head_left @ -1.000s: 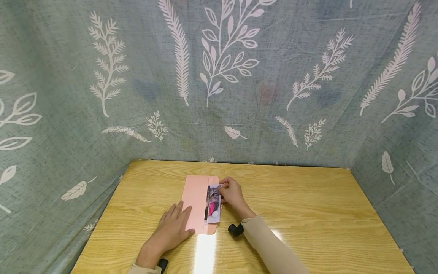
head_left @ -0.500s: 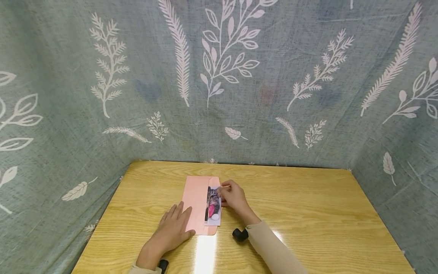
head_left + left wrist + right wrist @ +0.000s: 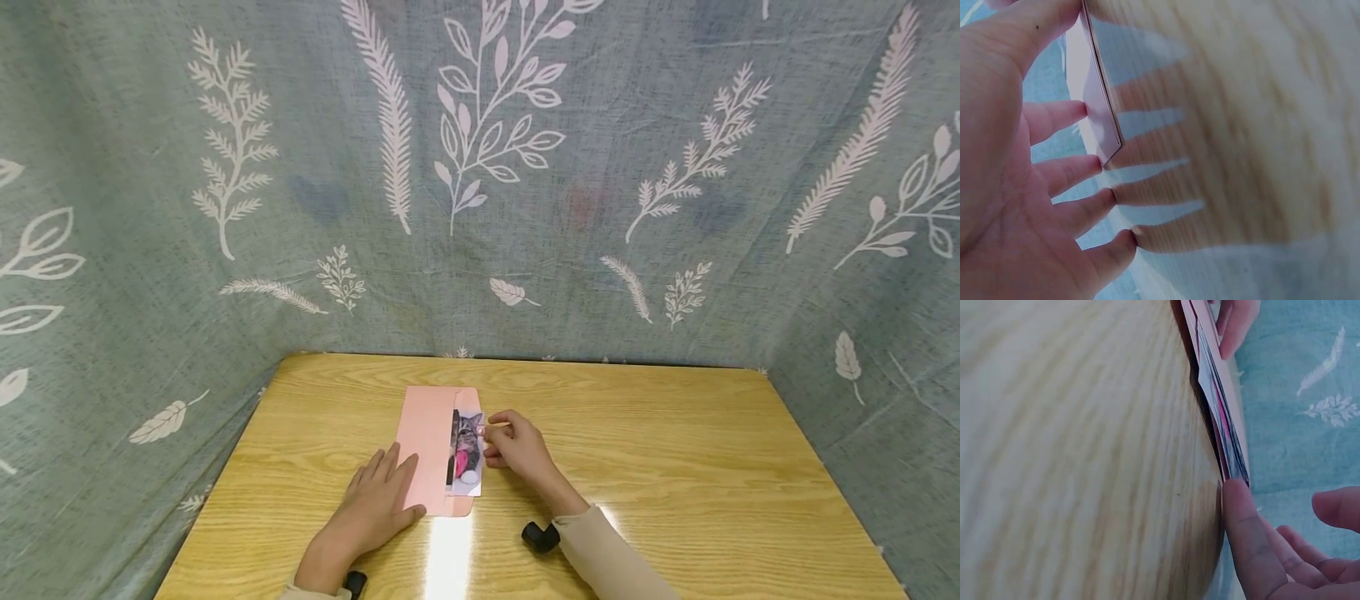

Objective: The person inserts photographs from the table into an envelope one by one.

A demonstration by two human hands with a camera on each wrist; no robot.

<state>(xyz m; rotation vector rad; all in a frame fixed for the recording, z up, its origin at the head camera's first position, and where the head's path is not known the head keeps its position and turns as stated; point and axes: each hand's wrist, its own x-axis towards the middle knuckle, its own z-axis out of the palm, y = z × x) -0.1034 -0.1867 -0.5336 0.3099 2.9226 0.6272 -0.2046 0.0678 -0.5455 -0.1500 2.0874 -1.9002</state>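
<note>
A pink envelope (image 3: 426, 433) lies on the table with its flap side to the right. Sticking partly out of its right-hand opening is a picture card (image 3: 468, 477) of a grey cat with something bright pink. My left hand (image 3: 378, 504) rests flat on the envelope's near left part, fingers spread; the left wrist view shows fingertips along the envelope's edge (image 3: 1100, 119). At the card's right edge is my right hand (image 3: 521, 454). In the right wrist view one fingertip touches the card (image 3: 1216, 400), while another digit stands apart from it. The card's left part is hidden inside the envelope.
The wooden table (image 3: 637, 450) extends to both sides of the envelope. A grey-green curtain (image 3: 570, 275) with white leaf patterns hangs behind and beside it. A black wrist device (image 3: 540, 537) sits by the right sleeve.
My right hand has slid toward me along the card's right edge, and its pinch on the card's far corner has loosened. The card has shifted slightly toward me. My left hand stays put.
</note>
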